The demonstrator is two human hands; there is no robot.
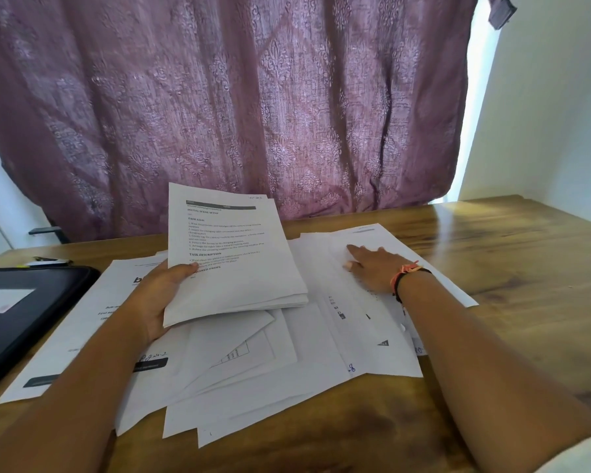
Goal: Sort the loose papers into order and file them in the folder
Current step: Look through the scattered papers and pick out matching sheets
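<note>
A mauve, damask-patterned curtain (219, 97) hangs full-width in front of me, dropping behind my brown wooden bench (526, 261). Bright daylight (475, 124) shows along its right edge, beside a plain pale wall (543, 114) at my right.

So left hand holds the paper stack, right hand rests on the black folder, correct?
No. In the head view the right hand rests on a loose sheet, not the black folder at far left. The left hand does hold the paper stack.
</note>
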